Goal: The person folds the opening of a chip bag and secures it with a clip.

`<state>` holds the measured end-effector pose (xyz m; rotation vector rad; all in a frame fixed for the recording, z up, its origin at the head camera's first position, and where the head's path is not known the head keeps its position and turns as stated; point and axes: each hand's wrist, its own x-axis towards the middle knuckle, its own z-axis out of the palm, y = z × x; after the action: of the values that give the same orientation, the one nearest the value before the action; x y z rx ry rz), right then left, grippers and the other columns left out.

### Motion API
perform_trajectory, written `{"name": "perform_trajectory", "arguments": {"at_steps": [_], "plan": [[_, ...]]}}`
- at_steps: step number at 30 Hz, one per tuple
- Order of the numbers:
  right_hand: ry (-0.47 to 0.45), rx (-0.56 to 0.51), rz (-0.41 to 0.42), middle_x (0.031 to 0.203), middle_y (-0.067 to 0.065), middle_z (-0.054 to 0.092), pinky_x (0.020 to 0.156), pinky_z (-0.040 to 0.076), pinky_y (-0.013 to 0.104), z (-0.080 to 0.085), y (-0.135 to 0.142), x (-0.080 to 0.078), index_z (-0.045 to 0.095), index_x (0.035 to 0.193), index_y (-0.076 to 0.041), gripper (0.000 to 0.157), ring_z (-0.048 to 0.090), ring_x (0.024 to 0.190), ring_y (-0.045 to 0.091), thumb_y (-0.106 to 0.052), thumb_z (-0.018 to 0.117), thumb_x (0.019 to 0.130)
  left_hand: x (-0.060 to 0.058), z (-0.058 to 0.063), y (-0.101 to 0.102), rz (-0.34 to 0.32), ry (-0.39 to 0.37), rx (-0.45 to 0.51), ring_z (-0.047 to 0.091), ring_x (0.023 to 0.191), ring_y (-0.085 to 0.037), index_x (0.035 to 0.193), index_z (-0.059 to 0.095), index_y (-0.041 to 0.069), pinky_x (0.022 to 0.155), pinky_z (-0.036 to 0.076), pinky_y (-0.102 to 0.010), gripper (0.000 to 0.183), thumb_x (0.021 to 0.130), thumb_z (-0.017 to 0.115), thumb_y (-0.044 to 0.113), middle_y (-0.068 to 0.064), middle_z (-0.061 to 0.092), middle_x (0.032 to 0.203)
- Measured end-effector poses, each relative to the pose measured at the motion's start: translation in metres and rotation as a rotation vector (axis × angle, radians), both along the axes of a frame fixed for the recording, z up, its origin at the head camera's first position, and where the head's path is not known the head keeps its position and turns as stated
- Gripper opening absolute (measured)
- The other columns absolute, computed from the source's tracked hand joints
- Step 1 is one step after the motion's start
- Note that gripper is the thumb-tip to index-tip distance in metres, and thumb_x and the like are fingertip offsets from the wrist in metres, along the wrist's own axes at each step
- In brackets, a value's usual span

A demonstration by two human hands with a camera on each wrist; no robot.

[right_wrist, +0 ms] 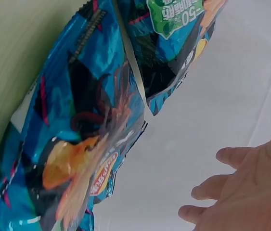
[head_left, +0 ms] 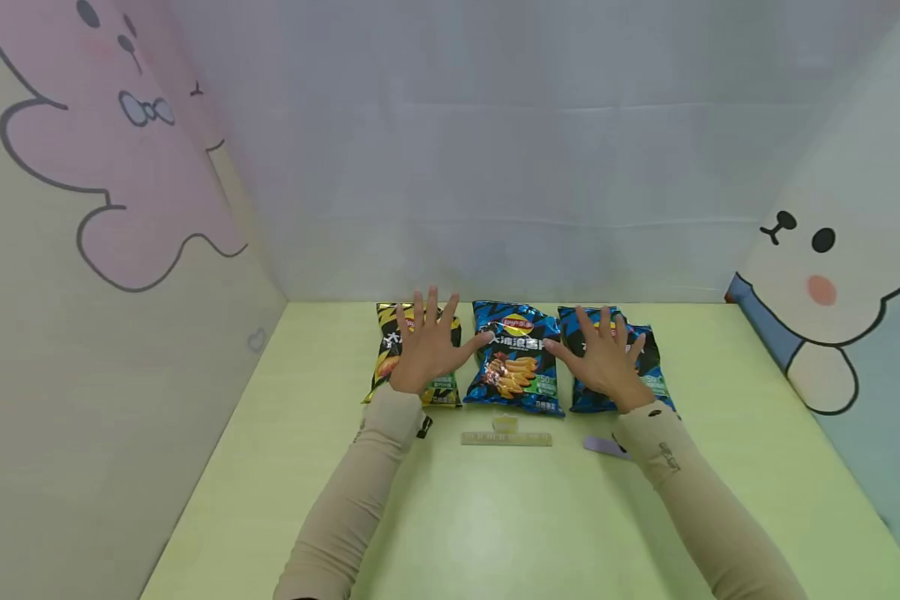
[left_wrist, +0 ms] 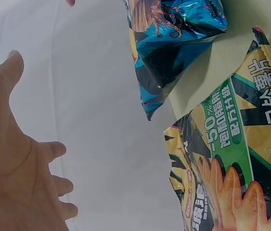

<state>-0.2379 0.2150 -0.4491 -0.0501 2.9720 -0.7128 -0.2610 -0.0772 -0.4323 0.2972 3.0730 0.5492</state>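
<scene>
Yellow-and-black foil bag on the pale green table, partly covered in the head view by the left hand, fingers spread wide, grasping nothing. Middle blue bag: between the hands, near both thumbs. Right-hand blue bags: partly behind the right hand, likewise splayed and empty. Wrist views: both hands appear apart from the bags.

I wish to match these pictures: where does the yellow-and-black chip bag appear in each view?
Head: the yellow bag at the row's left end, partly behind the left hand.
Left wrist: lower right, cut by the edge.
Right wrist: not in it.
Shared landmark: middle blue bag, near centre in head, top in both wrist views.
</scene>
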Motion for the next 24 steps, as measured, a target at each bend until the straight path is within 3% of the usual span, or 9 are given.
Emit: {"name": "perform_trajectory", "arguments": {"at_steps": [5,10,16,20,24], "plan": [[0.043,-0.028,-0.011,0.167,0.028,-0.012,0.116,-0.007,0.078,0.002,0.0,-0.005,0.002,0.164,-0.019,0.1,-0.01,0.152,0.056,-0.078,0.04,0.093,-0.003,0.007,0.006,-0.029,-0.005,0.058,-0.015,0.158,-0.033,0.163,0.004,0.032,0.123,-0.014,-0.065,0.096,0.089,0.043,0.08,-0.007,-0.011,0.171],[0.079,-0.13,0.008,0.168,0.029,0.0,0.118,0.007,0.075,0.0,-0.005,-0.011,0.005,0.163,-0.013,0.097,0.004,0.152,0.056,-0.07,0.045,0.096,-0.006,0.005,0.009,-0.043,-0.011,0.133,-0.012,0.159,-0.031,0.162,0.005,0.036,0.122,-0.01,-0.068,0.093,0.09,0.044,0.079,-0.004,-0.005,0.172],[0.096,-0.219,0.035,0.167,0.027,0.012,0.119,0.009,0.074,-0.013,-0.011,-0.009,0.01,0.163,-0.011,0.09,0.01,0.153,0.053,-0.058,0.052,0.099,-0.003,-0.006,0.014,-0.032,-0.03,0.253,0.005,0.159,-0.035,0.162,0.011,0.035,0.123,0.004,-0.071,0.093,0.089,0.043,0.081,-0.005,0.007,0.172],[0.08,-0.262,0.043,0.167,0.025,0.015,0.118,0.018,0.073,-0.02,-0.015,-0.007,0.012,0.163,-0.013,0.089,0.015,0.152,0.052,-0.058,0.053,0.099,-0.001,-0.016,0.019,-0.028,-0.035,0.301,0.02,0.157,-0.034,0.162,0.013,0.034,0.122,0.014,-0.07,0.094,0.088,0.041,0.083,-0.007,0.013,0.171],[0.027,-0.317,0.005,0.166,0.027,0.018,0.115,0.028,0.072,-0.027,-0.018,-0.004,0.006,0.163,-0.015,0.093,0.025,0.149,0.052,-0.063,0.051,0.098,0.0,-0.028,0.024,-0.05,-0.062,0.34,0.024,0.156,-0.036,0.162,0.015,0.031,0.12,0.019,-0.071,0.095,0.088,0.039,0.084,-0.01,0.015,0.171]]}}
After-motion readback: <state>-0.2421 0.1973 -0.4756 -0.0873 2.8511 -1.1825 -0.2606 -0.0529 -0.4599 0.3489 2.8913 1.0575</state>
